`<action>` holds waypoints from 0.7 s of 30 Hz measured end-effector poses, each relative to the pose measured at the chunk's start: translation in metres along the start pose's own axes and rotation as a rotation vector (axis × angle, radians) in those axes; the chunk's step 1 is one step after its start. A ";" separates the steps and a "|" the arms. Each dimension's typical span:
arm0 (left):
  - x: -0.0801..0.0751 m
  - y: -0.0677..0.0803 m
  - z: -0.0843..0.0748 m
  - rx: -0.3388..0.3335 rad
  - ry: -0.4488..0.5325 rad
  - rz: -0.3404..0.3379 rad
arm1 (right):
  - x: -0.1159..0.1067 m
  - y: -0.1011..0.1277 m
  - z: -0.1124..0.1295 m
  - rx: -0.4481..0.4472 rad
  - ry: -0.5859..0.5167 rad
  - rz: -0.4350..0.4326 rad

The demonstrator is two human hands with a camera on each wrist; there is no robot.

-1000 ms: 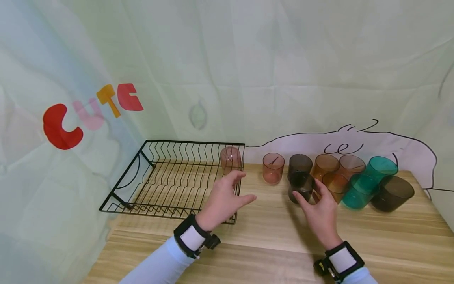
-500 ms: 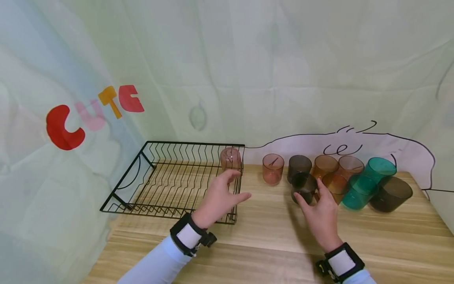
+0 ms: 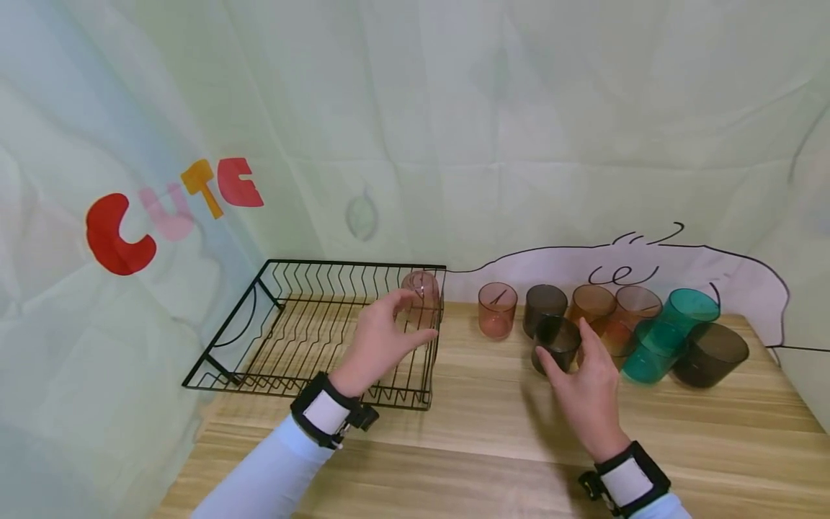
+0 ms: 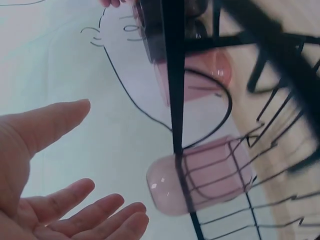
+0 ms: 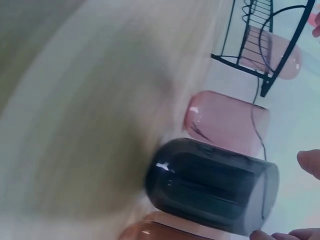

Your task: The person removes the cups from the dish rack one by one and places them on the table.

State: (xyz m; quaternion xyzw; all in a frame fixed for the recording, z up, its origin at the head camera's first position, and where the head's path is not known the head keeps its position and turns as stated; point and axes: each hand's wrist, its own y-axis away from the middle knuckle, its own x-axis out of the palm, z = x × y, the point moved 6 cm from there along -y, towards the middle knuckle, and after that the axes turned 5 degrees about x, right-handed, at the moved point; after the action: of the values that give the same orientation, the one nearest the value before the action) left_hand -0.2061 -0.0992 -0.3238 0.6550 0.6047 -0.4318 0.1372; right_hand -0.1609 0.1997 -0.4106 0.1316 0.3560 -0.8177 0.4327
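Note:
A black wire dish rack [image 3: 223, 337] stands at the table's back left. One pink cup [image 3: 423, 287] [image 4: 205, 175] sits upside down in its far right corner. My left hand [image 3: 397, 324] hovers over the rack just short of that cup, with straight fingers [image 4: 100, 212] that hold nothing. On the right, a dark smoky cup [image 3: 555, 334] [image 5: 210, 185] is tipped toward me in front of the row of cups. My right hand [image 3: 572, 355] grips it, thumb on its left side and fingers on its right.
Behind the dark cup stands a row of cups: a pink-orange one [image 3: 497, 310] [image 5: 227, 120], a dark one [image 3: 545, 299], two amber ones [image 3: 591, 301], two leaning teal ones [image 3: 651, 349] and a large dark one [image 3: 710, 353]. A printed cloth backdrop hangs close behind the wooden table [image 3: 480, 440].
My left hand has moved left and forward over the rack, closer to the pink cup. The right hand stays at the dark cup and has barely shifted.

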 end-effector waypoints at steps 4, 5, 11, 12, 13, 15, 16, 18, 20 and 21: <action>-0.010 -0.007 0.001 0.019 -0.031 0.006 | -0.007 -0.006 0.009 -0.027 0.000 0.002; -0.011 -0.008 0.001 0.022 -0.032 0.012 | -0.009 -0.007 0.012 -0.036 -0.003 0.006; -0.020 -0.018 0.004 0.067 -0.161 0.036 | -0.018 -0.015 0.036 -0.094 0.007 0.077; -0.021 -0.019 0.005 0.079 -0.194 0.038 | -0.019 -0.016 0.041 -0.104 0.014 0.095; -0.021 -0.020 0.006 0.093 -0.228 0.039 | -0.020 -0.016 0.046 -0.118 0.019 0.113; -0.021 -0.023 0.008 0.111 -0.299 0.045 | -0.020 -0.017 0.055 -0.141 0.031 0.161; -0.020 -0.024 0.009 0.122 -0.330 0.049 | -0.019 -0.017 0.060 -0.154 0.038 0.192; -0.017 -0.027 0.011 0.135 -0.388 0.067 | -0.015 -0.015 0.068 -0.175 0.055 0.263; -0.013 -0.030 0.013 0.142 -0.438 0.094 | -0.010 -0.011 0.073 -0.188 0.067 0.339; -0.011 -0.031 0.013 0.145 -0.459 0.107 | -0.007 -0.009 0.076 -0.196 0.073 0.374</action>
State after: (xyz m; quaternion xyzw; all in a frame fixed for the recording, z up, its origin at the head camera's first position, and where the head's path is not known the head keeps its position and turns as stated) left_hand -0.2387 -0.1084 -0.3123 0.5792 0.4895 -0.6035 0.2464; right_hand -0.1563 0.1547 -0.3487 0.1821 0.4187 -0.6794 0.5744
